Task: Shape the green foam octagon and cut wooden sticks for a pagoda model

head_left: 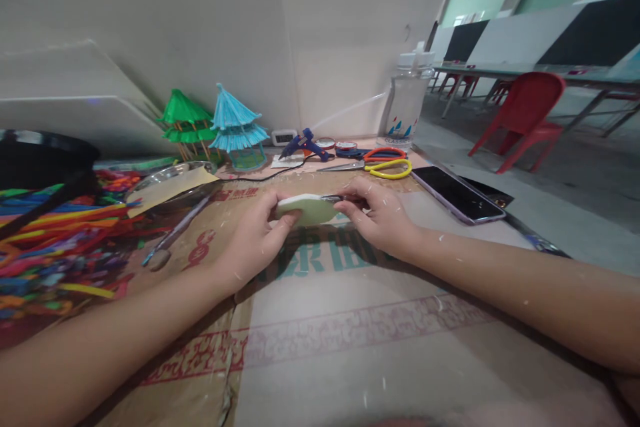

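A thin pale green piece with a white edge (311, 209), like a disc of foam or card, is held up over the middle of the table. My left hand (263, 230) pinches its left end between thumb and fingers. At its right end, my right hand (375, 217) is closed, thumb against fingers, around a small dark metal-looking thing (331, 199). That thing touches the upper right edge of the piece; most of it is hidden in the fingers, so its kind does not show.
Behind the hands are scissors (393, 169), a blue glue gun (303, 145), a bottle (404, 103), and green (187, 113) and blue (237, 123) model pavilions. A phone (457, 195) lies right. Colourful craft strips (55, 240) and a pen-like stick (177, 230) lie left.
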The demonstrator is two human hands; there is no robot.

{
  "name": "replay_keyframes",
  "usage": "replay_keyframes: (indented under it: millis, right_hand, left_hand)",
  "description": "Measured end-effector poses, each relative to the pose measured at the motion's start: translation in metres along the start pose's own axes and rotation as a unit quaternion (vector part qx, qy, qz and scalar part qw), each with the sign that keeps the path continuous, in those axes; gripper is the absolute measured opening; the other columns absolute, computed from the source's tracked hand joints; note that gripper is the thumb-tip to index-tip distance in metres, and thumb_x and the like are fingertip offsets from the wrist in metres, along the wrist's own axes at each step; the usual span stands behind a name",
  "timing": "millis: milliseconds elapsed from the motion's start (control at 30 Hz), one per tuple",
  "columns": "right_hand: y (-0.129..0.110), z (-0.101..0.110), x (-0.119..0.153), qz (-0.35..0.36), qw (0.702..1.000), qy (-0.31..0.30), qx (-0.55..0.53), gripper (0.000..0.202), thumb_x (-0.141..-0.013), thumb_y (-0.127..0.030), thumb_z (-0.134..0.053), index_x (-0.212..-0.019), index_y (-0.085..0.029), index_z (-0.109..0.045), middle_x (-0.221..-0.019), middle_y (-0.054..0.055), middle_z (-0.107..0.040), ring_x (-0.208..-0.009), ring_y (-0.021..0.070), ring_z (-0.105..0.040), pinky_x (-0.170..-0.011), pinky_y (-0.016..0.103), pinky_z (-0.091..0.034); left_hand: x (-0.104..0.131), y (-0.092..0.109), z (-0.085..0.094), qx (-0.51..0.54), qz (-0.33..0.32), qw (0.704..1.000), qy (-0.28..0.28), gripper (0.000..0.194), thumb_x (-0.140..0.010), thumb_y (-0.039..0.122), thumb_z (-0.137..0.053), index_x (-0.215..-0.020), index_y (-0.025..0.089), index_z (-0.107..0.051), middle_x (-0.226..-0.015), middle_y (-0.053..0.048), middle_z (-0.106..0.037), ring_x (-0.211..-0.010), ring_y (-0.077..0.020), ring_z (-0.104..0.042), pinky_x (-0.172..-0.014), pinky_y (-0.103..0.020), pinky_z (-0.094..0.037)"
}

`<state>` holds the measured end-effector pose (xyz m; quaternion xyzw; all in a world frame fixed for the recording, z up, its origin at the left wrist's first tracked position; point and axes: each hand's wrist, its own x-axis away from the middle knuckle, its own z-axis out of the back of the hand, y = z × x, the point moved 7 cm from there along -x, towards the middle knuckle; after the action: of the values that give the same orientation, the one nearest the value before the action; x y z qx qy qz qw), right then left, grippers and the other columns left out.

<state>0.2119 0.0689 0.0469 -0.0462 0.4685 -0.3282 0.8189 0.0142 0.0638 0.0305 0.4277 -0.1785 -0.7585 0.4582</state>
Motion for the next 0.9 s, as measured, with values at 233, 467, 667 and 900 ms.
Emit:
replay_keyframes:
  millis: [233, 467, 667, 900]
  right_hand:
    - [-0.0002, 0.0000, -0.0004, -0.003, 1.000, -0.005, 0.004, 0.015, -0.094, -0.034, -0.060, -0.095, -0.019, -0.063, -0.073, 0.002, -0.063, -0.067, 0.0157, -0.058, -0.061, 0.028, -0.043]
    - [-0.0008, -0.0008, 0.0002, 0.014, 1.000, -0.010, -0.001, 0.013, -0.094, -0.032, -0.060, -0.093, -0.019, -0.063, -0.073, 0.000, -0.060, -0.065, 0.0139, -0.053, -0.061, 0.027, -0.040]
    - [-0.0009, -0.0005, -0.0002, 0.011, 1.000, -0.009, -0.007, 0.013, -0.095, -0.031, -0.059, -0.090, -0.020, -0.063, -0.072, 0.000, -0.061, -0.064, 0.0141, -0.053, -0.061, 0.027, -0.040]
    - [-0.0009, 0.0011, 0.0000, -0.002, 1.000, 0.000, -0.011, 0.013, -0.093, -0.033, -0.061, -0.095, -0.020, -0.063, -0.077, 0.002, -0.065, -0.067, 0.0150, -0.057, -0.061, 0.027, -0.043]
  left_hand:
    - [0.0004, -0.0007, -0.0010, 0.001, 0.000, 1.000, -0.003, 0.006, -0.091, 0.026, -0.054, -0.090, 0.020, -0.054, -0.079, 0.001, -0.058, -0.071, -0.0150, -0.055, -0.060, -0.026, -0.041]
    - [0.0016, 0.0045, -0.0003, -0.017, -0.018, 1.000, -0.003, 0.003, -0.089, 0.022, -0.053, -0.088, 0.020, -0.053, -0.077, 0.002, -0.056, -0.068, -0.0141, -0.052, -0.058, -0.025, -0.039]
    - [0.0006, 0.0044, -0.0012, -0.017, -0.005, 1.000, -0.007, 0.006, -0.091, 0.025, -0.054, -0.087, 0.020, -0.053, -0.077, 0.001, -0.056, -0.069, -0.0149, -0.053, -0.060, -0.026, -0.040]
    - [0.0008, 0.0037, -0.0011, -0.026, -0.017, 0.999, -0.008, 0.003, -0.090, 0.022, -0.054, -0.091, 0.020, -0.056, -0.081, 0.001, -0.060, -0.070, -0.0149, -0.054, -0.062, -0.027, -0.041]
